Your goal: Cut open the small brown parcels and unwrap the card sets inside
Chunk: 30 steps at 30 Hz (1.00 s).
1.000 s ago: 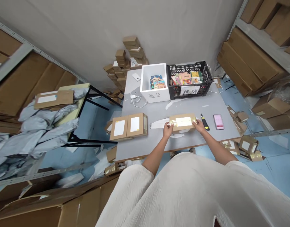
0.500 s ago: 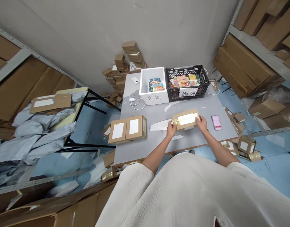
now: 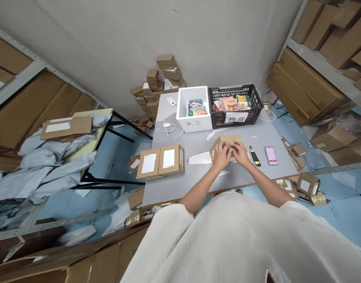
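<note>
Left hand (image 3: 223, 155) and right hand (image 3: 240, 154) grip the cardboard box (image 3: 231, 139) near the tabletop's (image 3: 168, 190) front edge, fingers close together. Its contents don't show; opening seems unfinished. Two labelled boxes (image 3: 160, 162) by the left edge look closed.

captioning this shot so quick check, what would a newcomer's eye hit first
Probably the left hand and right hand, both on a cardboard box at the grey table. Farther back on it, a white foam box and a black crate hold colourful books. Brown cartons crowd shelves on both sides.
</note>
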Available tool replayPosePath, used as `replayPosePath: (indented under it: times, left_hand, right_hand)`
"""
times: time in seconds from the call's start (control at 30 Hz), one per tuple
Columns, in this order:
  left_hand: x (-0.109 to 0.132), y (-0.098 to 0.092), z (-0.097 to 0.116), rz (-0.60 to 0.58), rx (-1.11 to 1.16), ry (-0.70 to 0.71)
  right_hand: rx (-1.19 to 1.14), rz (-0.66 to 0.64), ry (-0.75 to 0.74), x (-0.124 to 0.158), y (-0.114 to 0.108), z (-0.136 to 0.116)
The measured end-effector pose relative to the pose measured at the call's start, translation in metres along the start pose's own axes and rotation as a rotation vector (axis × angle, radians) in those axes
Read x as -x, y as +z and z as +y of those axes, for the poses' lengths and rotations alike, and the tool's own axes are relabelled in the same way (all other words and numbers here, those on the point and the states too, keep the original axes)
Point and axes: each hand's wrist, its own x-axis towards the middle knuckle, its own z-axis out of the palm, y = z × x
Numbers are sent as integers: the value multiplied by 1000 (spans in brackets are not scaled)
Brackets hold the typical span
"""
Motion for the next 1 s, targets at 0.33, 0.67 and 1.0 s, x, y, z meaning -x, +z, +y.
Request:
replayPosePath:
  times: [0.33, 0.67, 1.0]
  left_hand:
    - [26, -22, -42, 96, -101, -76]
    - [0, 8, -12, 3, -69, -50]
    - [0, 23, 12, -198, -76, 204]
  right_hand:
    - [-119, -35, 138, 2, 22, 0]
    - [-33, 78, 139, 0, -21, 21]
    - [-71, 169, 252, 9, -21, 33]
